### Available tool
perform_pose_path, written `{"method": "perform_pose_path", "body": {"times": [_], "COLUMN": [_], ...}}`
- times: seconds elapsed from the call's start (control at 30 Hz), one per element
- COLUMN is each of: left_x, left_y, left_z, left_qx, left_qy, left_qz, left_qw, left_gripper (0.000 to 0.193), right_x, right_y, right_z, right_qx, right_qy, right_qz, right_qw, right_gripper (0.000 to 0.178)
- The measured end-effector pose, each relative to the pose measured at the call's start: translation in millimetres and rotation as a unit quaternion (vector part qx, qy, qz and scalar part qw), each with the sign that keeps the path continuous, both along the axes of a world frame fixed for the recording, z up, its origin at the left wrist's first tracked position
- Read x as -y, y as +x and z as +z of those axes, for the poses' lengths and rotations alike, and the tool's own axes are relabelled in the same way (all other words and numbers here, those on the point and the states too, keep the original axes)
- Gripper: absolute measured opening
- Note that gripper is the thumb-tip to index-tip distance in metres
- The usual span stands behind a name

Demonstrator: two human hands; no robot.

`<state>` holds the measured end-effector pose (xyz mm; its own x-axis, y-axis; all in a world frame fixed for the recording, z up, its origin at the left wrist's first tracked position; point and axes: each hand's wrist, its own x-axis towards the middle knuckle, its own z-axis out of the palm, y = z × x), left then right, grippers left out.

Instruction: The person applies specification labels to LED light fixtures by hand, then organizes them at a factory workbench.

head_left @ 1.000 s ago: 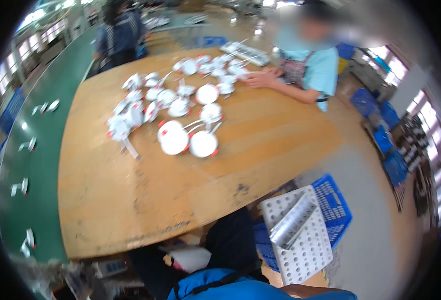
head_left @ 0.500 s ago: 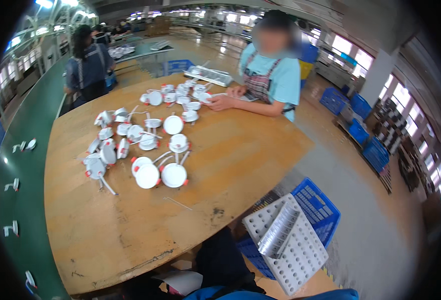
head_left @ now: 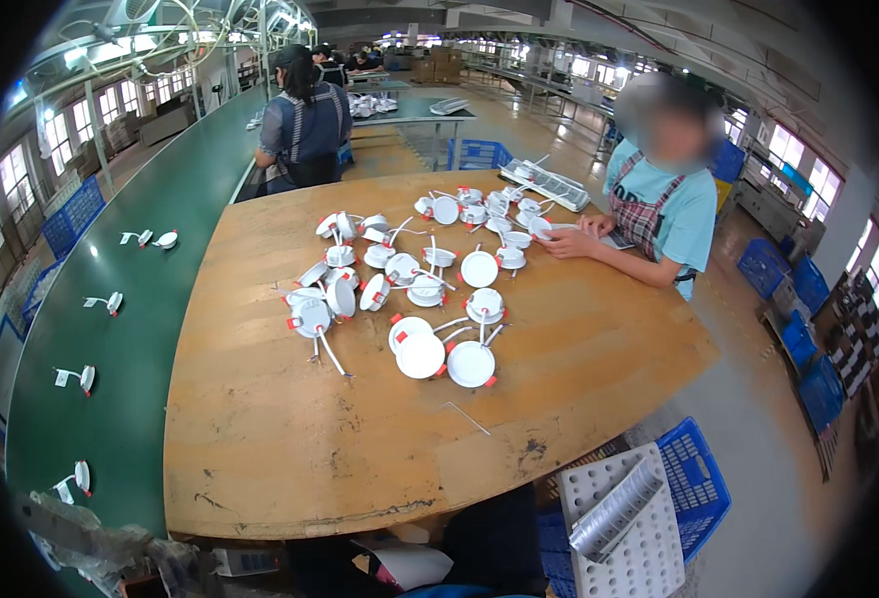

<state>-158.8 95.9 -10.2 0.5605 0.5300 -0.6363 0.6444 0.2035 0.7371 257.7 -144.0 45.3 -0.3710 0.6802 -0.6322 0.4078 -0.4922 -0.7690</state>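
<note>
Through my feed I see a tan wooden table (head_left: 260,429), scuffed dark along its near edge. White round lamps (head_left: 471,365) with red clips lie clustered on it — some flat, others tipped. I make out a long pale tray (head_left: 547,185) at the far side — and, nearer, a thin wire (head_left: 465,418).

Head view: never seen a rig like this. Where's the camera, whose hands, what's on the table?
No machine here: a person wears two fisheye cameras on their head. This is the left one, so straight edges bend. The wearer's own hands are out of view, so no grip shows. On the brown table lie round white fittings with red clips and pale cables; similar pieces sit on the green belt at left. A co-worker stands across. Lower right, a silver strip lies on a perforated white board.
</note>
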Motion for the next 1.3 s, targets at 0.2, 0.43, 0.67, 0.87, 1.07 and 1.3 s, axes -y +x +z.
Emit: {"method": "perform_pose_path", "body": {"times": [0.2,0.43,0.67,0.87,1.07,1.3], "left_x": [9,10,-3,5,13,8], "left_y": [-27,-33,-30,-20,-21,25], "left_z": [8,16,30,32,42,-20], "left_qx": [-0.019,-0.013,-0.008,-0.010,-0.027,-0.033], "left_qy": [-0.029,-0.045,-0.049,-0.083,-0.129,0.317], "left_qz": [0.008,0.004,-0.028,-0.053,-0.073,-0.046], "left_qw": [0.999,0.999,0.998,0.995,0.989,0.947], "left_gripper": [0.019,0.020,0.020,0.021,0.021,0.022], "right_x": [0,1,-3,-3,-33,-49], "right_y": [-21,-35,-49,-46,-44,-45], "right_z": [-17,-36,-59,-48,-78,-73], "right_qx": [-0.035,-0.046,-0.003,-0.002,0.033,0.031], "right_qy": [0.016,0.051,0.035,0.082,0.063,0.077], "right_qz": [0.007,0.006,0.064,0.076,-0.159,-0.401], "right_qw": [0.999,0.998,0.997,0.994,0.985,0.912], "right_gripper": [0.012,0.012,0.015,0.015,0.019,0.024]}}
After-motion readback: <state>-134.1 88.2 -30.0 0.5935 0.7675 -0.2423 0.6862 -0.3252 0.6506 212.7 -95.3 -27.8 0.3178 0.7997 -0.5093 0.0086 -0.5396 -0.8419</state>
